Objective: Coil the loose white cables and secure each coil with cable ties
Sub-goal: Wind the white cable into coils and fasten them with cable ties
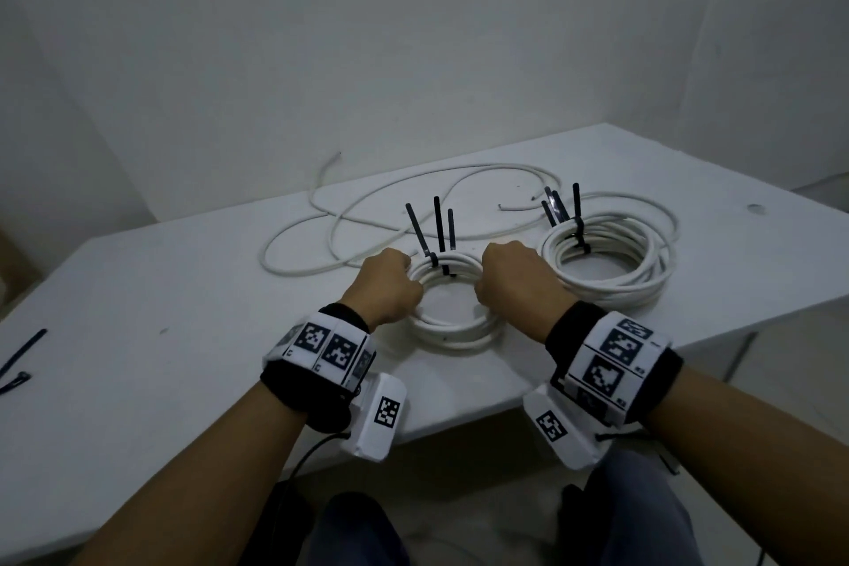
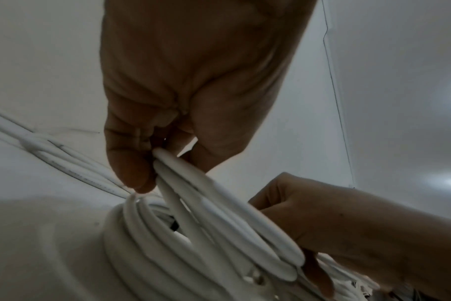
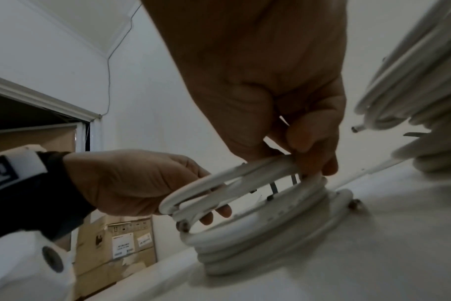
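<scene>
A small white cable coil (image 1: 452, 331) lies on the white table (image 1: 183, 290) in front of me, with black cable ties (image 1: 438, 234) standing up from its far side. My left hand (image 1: 388, 285) grips the coil's left side, fingers curled round several turns (image 2: 219, 203). My right hand (image 1: 514, 276) grips the right side, thumb and fingers pinching the upper turns (image 3: 258, 173). A bigger tied coil (image 1: 606, 257) sits to the right with its own black ties (image 1: 563, 209). A loose white cable (image 1: 367, 202) sprawls behind the small coil.
Two spare black cable ties (image 1: 20, 358) lie near the table's left edge. The walls meet in a corner behind the table. Cardboard boxes (image 3: 116, 244) stand on the floor to the left. My knees are below the table's front edge.
</scene>
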Action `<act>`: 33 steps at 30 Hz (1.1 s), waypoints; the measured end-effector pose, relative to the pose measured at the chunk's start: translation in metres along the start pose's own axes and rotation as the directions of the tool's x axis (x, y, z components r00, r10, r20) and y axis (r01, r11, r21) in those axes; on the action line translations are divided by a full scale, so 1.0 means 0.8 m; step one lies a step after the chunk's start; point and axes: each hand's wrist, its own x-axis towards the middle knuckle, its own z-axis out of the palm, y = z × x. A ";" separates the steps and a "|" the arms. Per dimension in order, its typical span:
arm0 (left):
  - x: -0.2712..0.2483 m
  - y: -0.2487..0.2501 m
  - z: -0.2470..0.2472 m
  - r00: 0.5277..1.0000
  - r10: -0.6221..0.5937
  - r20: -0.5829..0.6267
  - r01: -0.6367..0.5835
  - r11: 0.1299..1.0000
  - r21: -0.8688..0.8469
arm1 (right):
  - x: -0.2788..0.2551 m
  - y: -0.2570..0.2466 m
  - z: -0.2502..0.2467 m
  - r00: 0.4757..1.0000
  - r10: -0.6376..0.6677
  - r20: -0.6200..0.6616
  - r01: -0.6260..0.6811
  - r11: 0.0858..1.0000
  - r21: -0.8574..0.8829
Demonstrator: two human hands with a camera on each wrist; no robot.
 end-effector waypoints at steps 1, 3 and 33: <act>0.002 0.000 0.001 1.000 0.004 0.004 -0.005 1.000 0.017 | 0.001 0.001 0.002 1.000 0.002 0.018 -0.002 1.000 -0.011; 0.006 -0.002 0.002 1.000 0.024 0.017 -0.024 0.999 0.037 | 0.002 0.002 0.003 0.999 0.011 0.044 -0.010 1.000 -0.019; 0.183 -0.074 -0.059 0.989 -0.007 0.145 -0.064 0.873 0.483 | 0.292 -0.015 -0.019 0.837 -0.115 0.535 0.100 0.993 0.057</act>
